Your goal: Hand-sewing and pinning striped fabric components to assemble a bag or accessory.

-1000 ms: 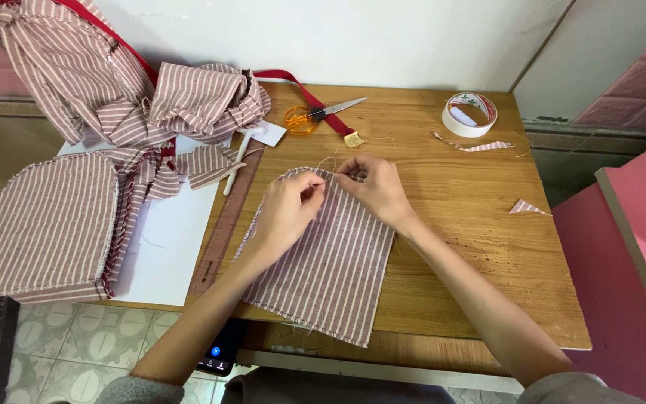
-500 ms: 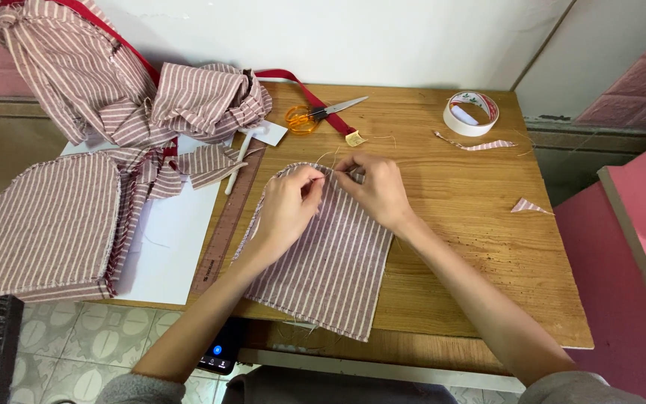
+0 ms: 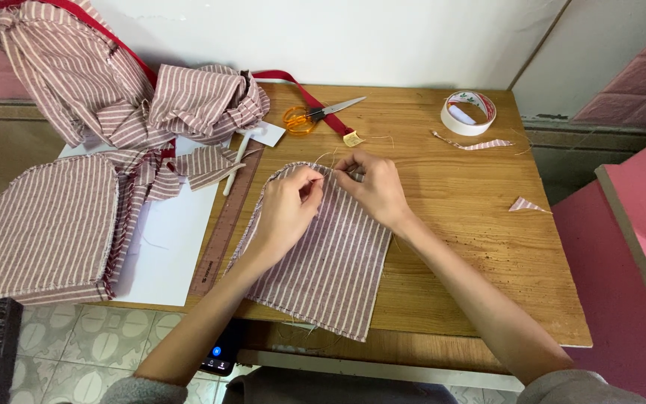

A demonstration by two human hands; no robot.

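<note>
**Fine pinch work at the top edge of a striped cloth piece**

A striped cloth piece (image 3: 323, 262) lies flat on the wooden counter (image 3: 457, 224), its rounded top edge pointing away from the person and its lower edge hanging slightly past the counter's front. Both hands meet at that top edge. The left hand (image 3: 285, 209) has its grip pressed together on the cloth's edge, and the right hand (image 3: 375, 187) pinches the same edge just beside it; whether a thread or pin sits between the fingertips is too small to tell.

The risks lie mostly in the cloth itself. Loose threads fray out along the rim, so a tug could pull more of the weave free. With the lower edge overhanging, a sideways pull may drag the piece off. The scissors (image 3: 315, 116) and a red ribbon (image 3: 304, 93) lie near the hands, and a ruler (image 3: 222, 232) touches the cloth's left side, where a sweeping wrist could knock it. A tape roll (image 3: 469, 114) stands well apart.
</note>
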